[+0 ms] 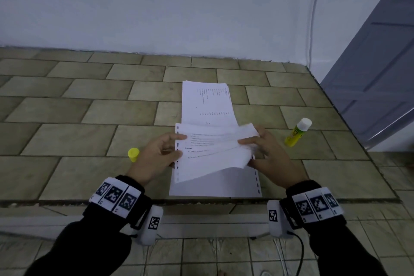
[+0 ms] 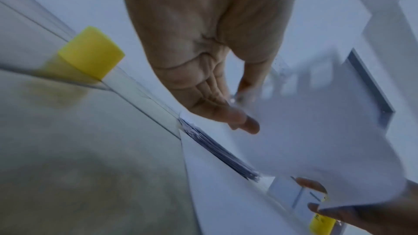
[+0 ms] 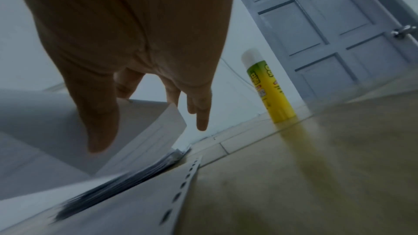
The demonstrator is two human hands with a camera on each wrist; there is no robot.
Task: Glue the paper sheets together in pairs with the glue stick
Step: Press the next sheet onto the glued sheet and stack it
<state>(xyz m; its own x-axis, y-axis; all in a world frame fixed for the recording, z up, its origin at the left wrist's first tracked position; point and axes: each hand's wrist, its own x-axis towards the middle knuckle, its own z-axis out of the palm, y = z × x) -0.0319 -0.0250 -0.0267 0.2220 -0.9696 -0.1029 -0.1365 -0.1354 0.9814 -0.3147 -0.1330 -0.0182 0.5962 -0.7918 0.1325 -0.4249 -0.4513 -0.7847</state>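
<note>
printed text illegible, stack edge blurred

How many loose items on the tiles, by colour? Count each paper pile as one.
Yellow: 2, glue stick standing uncapped, cap.
White: 3, far paper pile, near sheet, fanned sheets held by left hand and right hand.
Total: 5

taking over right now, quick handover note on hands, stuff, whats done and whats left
Left hand pinches the left edge of the lifted sheets; right hand pinches their right edge.
The sheets hang over a perforated sheet lying on the tiled counter; a second stack lies behind.
Glue stick stands uncapped to the right, its yellow cap to the left.
Done: cannot tell if any pair is glued.
Left: lay the sheets down, glue pairs, recap.
</note>
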